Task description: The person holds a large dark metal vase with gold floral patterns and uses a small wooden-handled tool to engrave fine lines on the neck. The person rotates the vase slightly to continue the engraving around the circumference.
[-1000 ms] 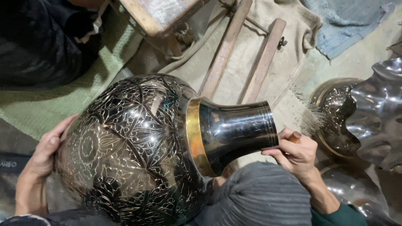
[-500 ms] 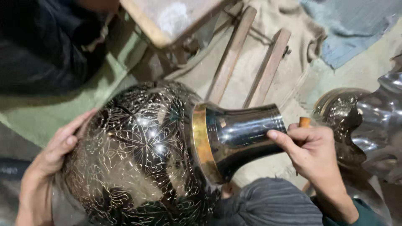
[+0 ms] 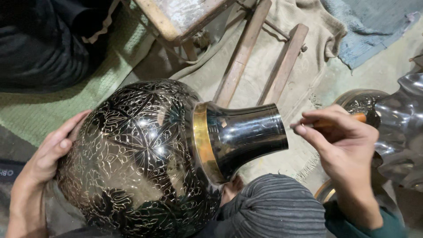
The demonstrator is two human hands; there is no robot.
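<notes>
Engraved black vase [image 3: 145, 163], lying on its side across the lap, neck toward 3 o'clock; left hand [image 3: 46, 154] spread flat on the belly at 9, right hand [image 3: 348, 145] pinched shut on an orange-handled tool [image 3: 335, 122] at the rim; likely risk: slipping tip scratching the polished neck

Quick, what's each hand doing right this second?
Left hand: open, palm flat against the side of the engraved black vase.
Right hand: closed on a thin orange-handled tool, tip by the vase's neck.
</notes>
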